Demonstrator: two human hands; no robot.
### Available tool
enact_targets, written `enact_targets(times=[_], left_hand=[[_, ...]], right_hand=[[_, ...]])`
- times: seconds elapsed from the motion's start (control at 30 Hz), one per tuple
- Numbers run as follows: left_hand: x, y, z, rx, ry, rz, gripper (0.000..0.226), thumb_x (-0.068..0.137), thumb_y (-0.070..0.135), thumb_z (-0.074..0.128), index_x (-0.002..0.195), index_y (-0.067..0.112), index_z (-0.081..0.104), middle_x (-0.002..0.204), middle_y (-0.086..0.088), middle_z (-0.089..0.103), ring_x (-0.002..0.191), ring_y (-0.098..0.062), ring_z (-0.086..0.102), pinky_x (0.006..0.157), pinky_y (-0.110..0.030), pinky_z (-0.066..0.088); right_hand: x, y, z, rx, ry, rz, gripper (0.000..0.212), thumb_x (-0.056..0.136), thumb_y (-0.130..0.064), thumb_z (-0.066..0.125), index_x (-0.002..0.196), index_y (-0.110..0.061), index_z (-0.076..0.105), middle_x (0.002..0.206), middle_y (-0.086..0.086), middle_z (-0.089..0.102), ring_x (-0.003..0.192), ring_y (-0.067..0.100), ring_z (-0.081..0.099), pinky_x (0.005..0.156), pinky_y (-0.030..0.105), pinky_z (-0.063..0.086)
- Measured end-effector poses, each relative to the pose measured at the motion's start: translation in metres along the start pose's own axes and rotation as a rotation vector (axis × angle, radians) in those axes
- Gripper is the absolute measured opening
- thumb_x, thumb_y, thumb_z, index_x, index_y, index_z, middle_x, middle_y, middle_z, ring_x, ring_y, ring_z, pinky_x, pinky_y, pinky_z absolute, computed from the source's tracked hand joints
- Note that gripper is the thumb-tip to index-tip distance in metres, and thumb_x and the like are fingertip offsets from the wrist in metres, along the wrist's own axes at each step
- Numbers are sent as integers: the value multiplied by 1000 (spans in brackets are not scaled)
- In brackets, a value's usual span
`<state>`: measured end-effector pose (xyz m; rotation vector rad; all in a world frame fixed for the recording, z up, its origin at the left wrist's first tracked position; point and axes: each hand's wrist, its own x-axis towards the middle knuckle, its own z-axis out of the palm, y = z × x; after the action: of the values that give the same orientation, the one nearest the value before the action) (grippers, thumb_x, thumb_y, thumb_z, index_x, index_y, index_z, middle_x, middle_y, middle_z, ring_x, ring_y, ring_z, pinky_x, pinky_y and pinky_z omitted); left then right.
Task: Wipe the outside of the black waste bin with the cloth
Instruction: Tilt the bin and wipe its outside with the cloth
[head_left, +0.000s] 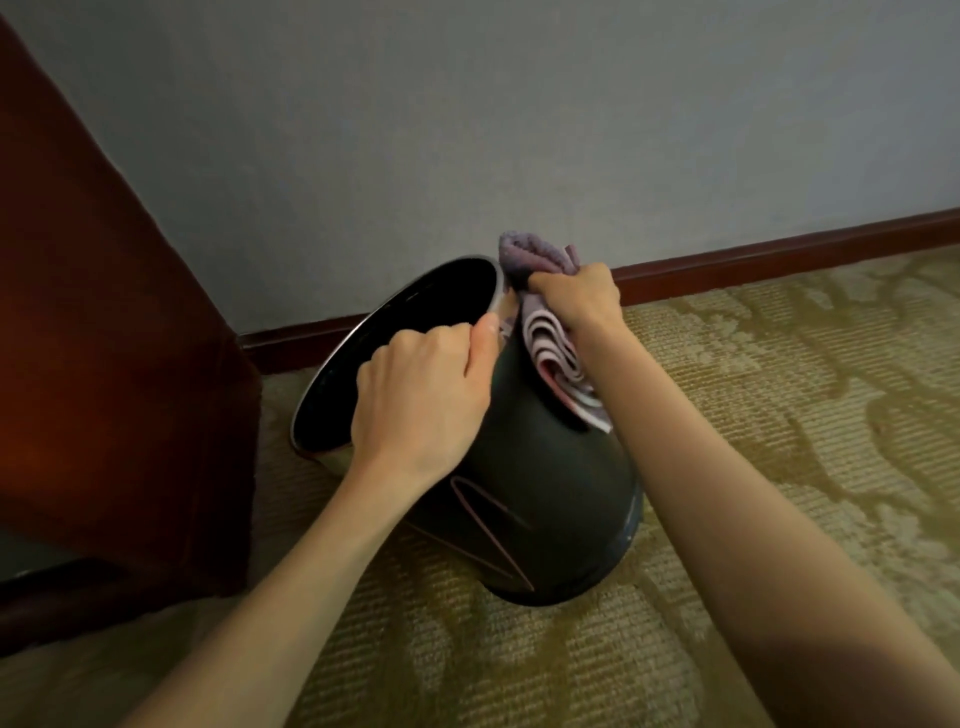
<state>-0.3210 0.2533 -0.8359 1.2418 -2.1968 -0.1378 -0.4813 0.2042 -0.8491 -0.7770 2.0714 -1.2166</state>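
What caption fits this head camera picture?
Left hand tilts the black waste bin by its rim while right hand presses a purple cloth against its side.

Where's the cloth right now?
In the head view the cloth is right of centre, bunched in the right hand and pressed on the black waste bin's upper outer wall, just right of the rim that the left hand grips.

You find no readable text, label, brand or number anywhere here, not even on the bin's side.

I'm seeing a dim, soft picture — a warm orange glow on the cabinet at left. The skirting board bows at the edges — wide-angle distortion.
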Motion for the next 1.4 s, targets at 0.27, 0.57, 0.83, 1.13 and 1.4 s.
enact_targets(times=[0.27,0.57,0.83,1.13,1.4], left_hand=[[10,1,4,39,7,-5,50,98,41,29,50,24,24,50,6,33,50,-22,36,51,-33,25],[19,-5,10,-10,34,-31,48,97,41,30,55,21,42,58,-10,51,66,-41,57,55,-35,26],[11,-8,4,-20,12,5,51,96,41,29,49,23,27,49,3,33,51,-28,40,52,-34,26],[6,-25,-1,-38,62,-57,54,98,42,31,48,22,27,46,5,33,45,-26,39,47,-32,24],[14,-51,-9,-46,75,-187,57,97,43,33,47,16,33,48,4,36,55,-28,39,55,-35,26]], right_hand=[[-15,4,-3,24,91,-56,39,81,-29,59,116,-10,55,116,10,62,110,32,57,88,36,44],[-73,8,11,38,337,-240,40,82,-29,58,114,-10,46,119,9,53,111,31,48,84,39,38],[-32,3,-2,22,127,-140,31,79,-33,61,102,-13,57,92,4,60,88,29,57,72,33,40],[-12,27,0,-48,51,-83,51,75,-31,63,119,-6,58,121,17,63,109,36,58,86,36,45],[-17,91,-18,-162,91,31,56,77,-30,64,126,-6,54,124,18,61,105,37,59,84,38,48]])
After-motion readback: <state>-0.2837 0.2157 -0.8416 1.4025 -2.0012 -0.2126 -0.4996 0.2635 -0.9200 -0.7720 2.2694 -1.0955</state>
